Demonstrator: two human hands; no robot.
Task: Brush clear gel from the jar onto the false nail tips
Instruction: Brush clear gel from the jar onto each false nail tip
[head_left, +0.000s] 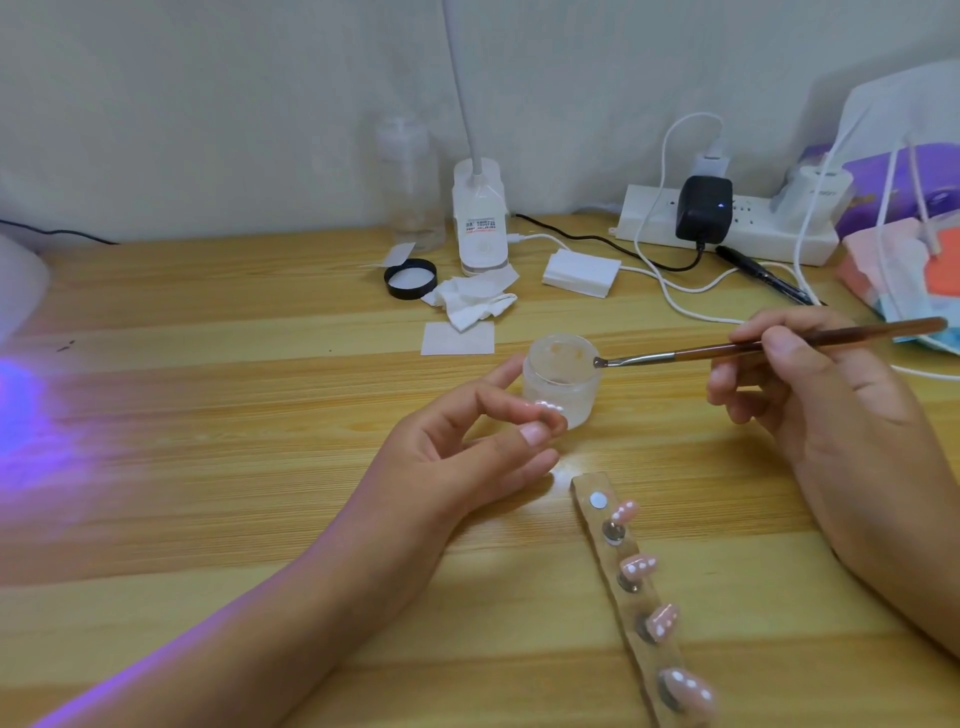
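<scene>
The right hand (810, 400) pinches the brush (727, 351) between thumb and fingertips. Its bristle end rests on the rim of the open jar (563, 384), which stands on the table (208, 467) just beyond the strip (631, 577) of false nail tips (640, 566). The left hand (457, 452) has thumb and forefinger closed in a pinch against the jar's lower wall, on what looks like a loose tip (546, 408), though it's too blurred to swear to. I'd worry about that little jar: nothing really grips it, so a firm wipe on the rim could tip or skid it. An overloaded brush could drip over the table, and the violet glow (26, 415) at the left might start curing the uncovered gel.
</scene>
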